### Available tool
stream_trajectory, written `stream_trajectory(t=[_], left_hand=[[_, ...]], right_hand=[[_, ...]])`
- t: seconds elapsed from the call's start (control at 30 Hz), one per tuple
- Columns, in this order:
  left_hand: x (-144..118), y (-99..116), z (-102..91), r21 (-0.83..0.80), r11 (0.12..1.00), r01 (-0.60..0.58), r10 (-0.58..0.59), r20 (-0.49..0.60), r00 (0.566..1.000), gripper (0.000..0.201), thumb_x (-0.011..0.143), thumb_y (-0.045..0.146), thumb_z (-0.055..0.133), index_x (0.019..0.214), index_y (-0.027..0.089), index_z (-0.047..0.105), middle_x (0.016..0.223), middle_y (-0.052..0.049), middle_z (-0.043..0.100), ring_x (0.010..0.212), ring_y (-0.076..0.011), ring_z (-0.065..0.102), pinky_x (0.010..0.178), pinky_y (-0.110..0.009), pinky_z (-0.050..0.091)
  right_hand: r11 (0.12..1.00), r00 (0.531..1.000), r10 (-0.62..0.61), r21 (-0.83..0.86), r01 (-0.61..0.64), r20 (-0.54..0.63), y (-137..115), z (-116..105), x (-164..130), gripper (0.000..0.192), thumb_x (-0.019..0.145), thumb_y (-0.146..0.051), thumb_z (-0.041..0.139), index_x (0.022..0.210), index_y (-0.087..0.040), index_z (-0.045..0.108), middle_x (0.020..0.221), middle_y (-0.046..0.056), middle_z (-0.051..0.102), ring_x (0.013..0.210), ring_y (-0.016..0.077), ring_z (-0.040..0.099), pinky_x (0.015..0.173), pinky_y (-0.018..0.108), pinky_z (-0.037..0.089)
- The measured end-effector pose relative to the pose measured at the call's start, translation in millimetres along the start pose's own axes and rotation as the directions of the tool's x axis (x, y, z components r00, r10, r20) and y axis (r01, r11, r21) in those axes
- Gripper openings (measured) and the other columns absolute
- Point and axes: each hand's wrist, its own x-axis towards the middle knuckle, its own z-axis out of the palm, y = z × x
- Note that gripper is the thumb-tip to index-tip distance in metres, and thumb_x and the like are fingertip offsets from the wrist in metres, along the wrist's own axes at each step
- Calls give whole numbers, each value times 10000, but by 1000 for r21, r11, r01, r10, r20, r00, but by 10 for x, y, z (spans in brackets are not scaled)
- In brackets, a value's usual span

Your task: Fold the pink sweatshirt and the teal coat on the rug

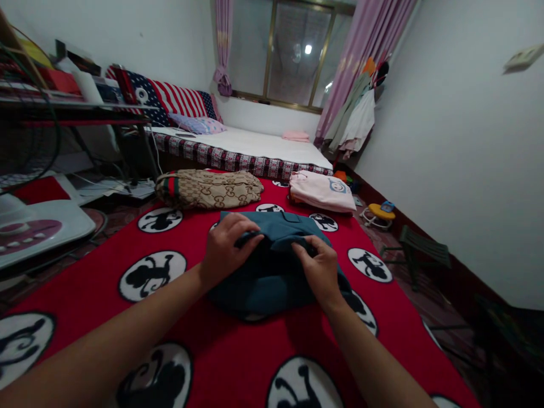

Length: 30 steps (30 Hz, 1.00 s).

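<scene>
A dark teal garment [272, 292] lies partly folded in the middle of the red blanket [238, 362]. My left hand [232, 246] pinches a raised edge of its cloth between thumb and fingers. On the other side, my right hand [317, 263] grips the same garment, thumb against fingers. Between the two hands the cloth gapes into a dark opening. Which part of the garment this is, I cannot make out. Its far side, with a dark stitched or piped line, lies flat beyond my fingers.
Beyond the garment lie a folded brown patterned cloth item [212, 190] and a folded pink garment [323, 191]. A bed [255, 141] stands under the window. A cluttered desk [85, 110] is on the left. At right stand a small yellow stool [380, 212] and a green folding stool [425, 246].
</scene>
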Motion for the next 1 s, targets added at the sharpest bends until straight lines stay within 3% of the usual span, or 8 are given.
stream_trajectory(t=[0.1, 0.2, 0.33, 0.47, 0.63, 0.83, 0.93, 1.0], left_hand=[[-120, 157, -3, 34, 947, -321, 318, 67, 946, 115, 834, 299, 684, 830, 211, 610, 770, -2, 637, 735, -134, 570, 713, -267, 457], [-178, 213, 82, 83, 896, -436, 413, 201, 888, 153, 856, 321, 665, 767, 209, 613, 661, 18, 616, 635, -128, 537, 624, -277, 395], [-189, 266, 236, 194, 948, -252, 164, 381, 910, 357, 835, 531, 628, 901, 183, 672, 874, -49, 698, 762, -188, 601, 655, -325, 416], [-214, 394, 388, 165, 974, -154, 47, 520, 853, 648, 688, 651, 703, 1129, 180, 643, 1147, -102, 668, 1004, -296, 591, 792, -410, 450], [-226, 394, 507, 105, 992, 64, -110, 527, 843, 186, 860, 264, 611, 1023, 200, 674, 955, -41, 737, 893, -222, 664, 784, -364, 454], [-47, 47, 109, -108, 971, 215, -170, 326, 930, 144, 806, 151, 590, 909, 175, 687, 819, -10, 728, 726, -141, 664, 679, -237, 483], [-25, -144, -153, -145, 989, 36, 11, 313, 950, 138, 818, 119, 569, 900, 166, 669, 831, -25, 711, 752, -132, 650, 692, -216, 486], [-79, -241, -262, -147, 978, -150, 196, 378, 905, 144, 845, 109, 538, 899, 172, 656, 830, -38, 697, 769, -135, 636, 713, -226, 484]], right_hand=[[996, 997, 61, 73, -58, -38, -18, 23, 134, 220, 793, -389, 644, 746, -174, 653, 675, -7, 628, 647, 150, 540, 618, 251, 399], [988, 994, 83, 134, -72, -77, 15, 61, 202, 277, 798, -424, 635, 705, -163, 635, 648, -15, 592, 626, 132, 502, 598, 241, 383], [976, 991, 107, 199, -90, -77, 85, 119, 185, 291, 812, -438, 625, 716, -164, 628, 649, -24, 573, 626, 122, 485, 600, 234, 382], [972, 992, 97, 221, -78, -75, 120, 157, 159, 279, 822, -427, 623, 726, -165, 624, 652, -28, 566, 631, 118, 481, 614, 234, 388], [969, 995, 91, 234, -82, -29, 124, 159, 146, 272, 813, -421, 639, 728, -163, 622, 659, -24, 575, 636, 121, 497, 607, 235, 389], [967, 989, 82, 231, -109, 121, 48, 22, 205, 294, 787, -447, 671, 842, -159, 682, 773, 20, 666, 733, 154, 585, 684, 260, 439], [975, 936, -8, 209, -71, 353, -21, -81, 228, 484, 710, -368, 763, 1147, -198, 642, 1064, 50, 683, 955, 188, 611, 800, 285, 462], [987, 853, -97, 160, 16, 513, -53, -131, 216, 667, 675, -282, 793, 1298, -245, 558, 1162, 45, 653, 1022, 191, 596, 826, 289, 458]])
